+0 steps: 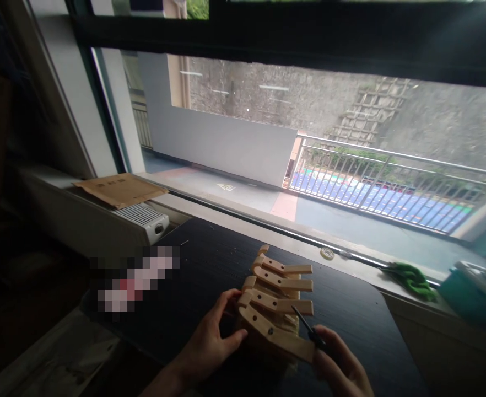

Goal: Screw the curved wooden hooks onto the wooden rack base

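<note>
On the dark tabletop sits a row of pale wooden pieces (282,307), curved at the left end and flat at the right, lying side by side over a rough block. Dark holes or screw heads dot each one. My left hand (210,336) grips the left side of the nearest piece, thumb in front and fingers behind, partly hidden. Between the fingers of my right hand (340,361) is a slim dark tool that looks like a screwdriver (307,324), its thin shaft pointing up and left over the pieces. That hand also lies against the nearest piece's right end.
The dark table (197,259) stands against a window ledge. A roll of tape (327,253), a green cloth (410,280) and a teal container (472,289) rest along the ledge. At left, a brown envelope (123,189) lies on a white vented unit (144,216). Part of the tabletop is pixelated.
</note>
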`<state>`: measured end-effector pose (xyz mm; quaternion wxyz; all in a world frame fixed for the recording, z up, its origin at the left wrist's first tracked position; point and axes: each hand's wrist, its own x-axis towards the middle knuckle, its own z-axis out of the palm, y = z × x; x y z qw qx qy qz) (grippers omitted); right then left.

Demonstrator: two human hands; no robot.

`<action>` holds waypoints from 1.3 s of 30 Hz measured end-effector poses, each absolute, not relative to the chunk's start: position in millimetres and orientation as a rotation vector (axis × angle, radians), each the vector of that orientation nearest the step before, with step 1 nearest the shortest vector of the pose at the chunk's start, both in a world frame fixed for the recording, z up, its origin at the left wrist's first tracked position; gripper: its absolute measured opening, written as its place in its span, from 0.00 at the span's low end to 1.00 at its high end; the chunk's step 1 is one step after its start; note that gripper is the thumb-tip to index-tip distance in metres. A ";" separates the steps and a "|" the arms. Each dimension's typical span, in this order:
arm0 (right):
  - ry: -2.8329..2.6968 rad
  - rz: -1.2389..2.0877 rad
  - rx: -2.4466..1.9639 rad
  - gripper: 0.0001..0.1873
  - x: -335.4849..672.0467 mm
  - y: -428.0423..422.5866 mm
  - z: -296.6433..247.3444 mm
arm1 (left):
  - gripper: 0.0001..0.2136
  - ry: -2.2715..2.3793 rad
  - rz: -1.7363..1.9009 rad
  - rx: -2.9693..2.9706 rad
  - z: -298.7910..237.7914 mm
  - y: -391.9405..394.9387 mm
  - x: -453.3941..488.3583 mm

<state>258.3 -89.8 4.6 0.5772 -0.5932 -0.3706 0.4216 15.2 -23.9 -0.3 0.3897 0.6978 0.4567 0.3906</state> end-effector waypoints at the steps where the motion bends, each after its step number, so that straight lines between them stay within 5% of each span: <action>1: -0.885 0.985 -1.416 0.25 261.1 -87.6 4.2 | 0.27 1.164 0.977 1.751 -3.1 -26.2 16.7; 7: -0.963 0.914 -1.524 0.26 275.1 -78.7 7.1 | 0.28 1.200 0.988 1.777 -10.6 -36.5 26.1; 19: -1.117 0.924 -1.414 0.21 264.5 -63.1 10.7 | 0.09 1.227 1.069 1.928 -3.5 -37.6 27.3; 28: -0.920 0.787 -1.446 0.23 275.4 -85.2 2.6 | 0.19 1.236 1.337 2.202 0.7 -45.8 30.7; 33: -0.887 0.751 -1.451 0.23 282.4 -96.2 -3.9 | 0.15 0.903 1.434 2.420 33.4 -57.2 43.9; 39: -0.791 0.940 -1.271 0.25 265.9 -89.1 -44.4 | 0.12 1.240 1.438 1.528 23.6 -7.4 41.1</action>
